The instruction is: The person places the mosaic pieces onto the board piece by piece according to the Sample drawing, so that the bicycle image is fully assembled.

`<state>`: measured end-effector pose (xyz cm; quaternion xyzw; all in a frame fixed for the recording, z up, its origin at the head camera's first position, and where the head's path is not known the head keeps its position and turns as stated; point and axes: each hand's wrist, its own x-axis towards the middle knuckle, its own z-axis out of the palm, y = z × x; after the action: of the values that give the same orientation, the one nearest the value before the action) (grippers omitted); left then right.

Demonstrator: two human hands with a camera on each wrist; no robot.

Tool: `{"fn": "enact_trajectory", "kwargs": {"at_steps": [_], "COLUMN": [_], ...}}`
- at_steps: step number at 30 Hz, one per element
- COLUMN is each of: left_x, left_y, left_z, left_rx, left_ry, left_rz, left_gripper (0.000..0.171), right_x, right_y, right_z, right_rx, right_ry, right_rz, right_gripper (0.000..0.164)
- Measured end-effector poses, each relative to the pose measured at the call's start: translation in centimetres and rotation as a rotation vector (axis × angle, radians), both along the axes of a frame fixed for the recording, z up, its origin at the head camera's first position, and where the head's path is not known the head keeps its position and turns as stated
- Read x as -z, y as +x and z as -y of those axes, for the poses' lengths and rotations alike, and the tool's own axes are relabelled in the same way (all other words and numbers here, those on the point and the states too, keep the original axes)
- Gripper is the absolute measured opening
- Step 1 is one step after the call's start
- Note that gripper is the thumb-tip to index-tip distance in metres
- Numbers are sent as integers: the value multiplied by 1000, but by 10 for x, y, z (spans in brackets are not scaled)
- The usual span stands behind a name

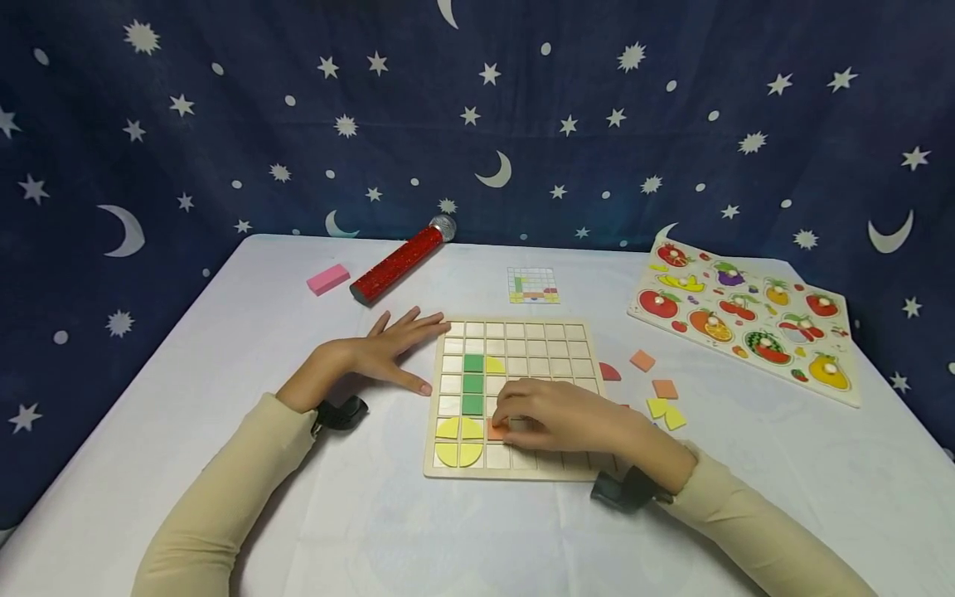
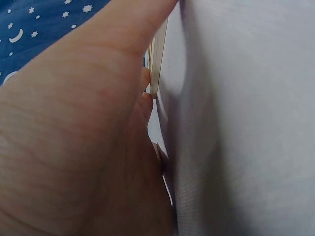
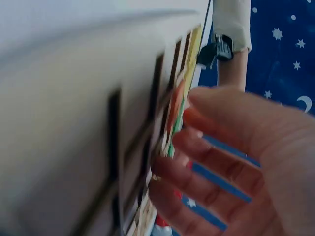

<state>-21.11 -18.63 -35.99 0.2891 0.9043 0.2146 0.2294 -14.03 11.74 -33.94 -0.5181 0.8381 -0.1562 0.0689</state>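
Note:
A wooden grid board (image 1: 430, 414) lies on the white table. Three green squares (image 1: 473, 384) stand in a column on it, with a yellow quarter piece (image 1: 495, 365) beside the top one. Below them, several yellow quarter pieces (image 1: 458, 442) form a circle. My right hand (image 1: 555, 414) reaches over the board from the right, thumb and index finger pinching at an orange square tile (image 1: 494, 429) in a lower cell; the fingers partly hide it. My left hand (image 1: 391, 347) rests with fingers spread at the board's left edge, a fingertip touching its upper corner.
Orange squares (image 1: 665, 389), yellow pieces (image 1: 675, 417) and a red piece (image 1: 609, 371) lie right of the board. Behind are a pattern card (image 1: 533, 286), a red microphone (image 1: 399, 264) and a pink block (image 1: 328, 279). A fruit puzzle (image 1: 746, 311) lies at the back right.

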Motion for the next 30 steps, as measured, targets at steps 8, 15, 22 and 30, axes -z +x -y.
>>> {"fn": "enact_trajectory", "kwargs": {"at_steps": [8, 15, 22, 30], "left_x": [0, -1, -1, 0], "left_y": [0, 1, 0, -1], "left_z": [0, -1, -1, -1], "left_rx": [8, 8, 9, 12], "left_ry": [12, 23, 19, 16], "left_rz": [3, 11, 10, 2], "left_gripper": [102, 102, 103, 103], "right_x": [-13, -35, -47, -49], "right_y": [-7, -15, -24, -41], "right_z": [-15, -34, -52, -79], "right_rx": [56, 151, 275, 347], "right_ry": [25, 37, 62, 47], "right_rz": [66, 75, 121, 149], "right_gripper": [17, 19, 20, 19]}}
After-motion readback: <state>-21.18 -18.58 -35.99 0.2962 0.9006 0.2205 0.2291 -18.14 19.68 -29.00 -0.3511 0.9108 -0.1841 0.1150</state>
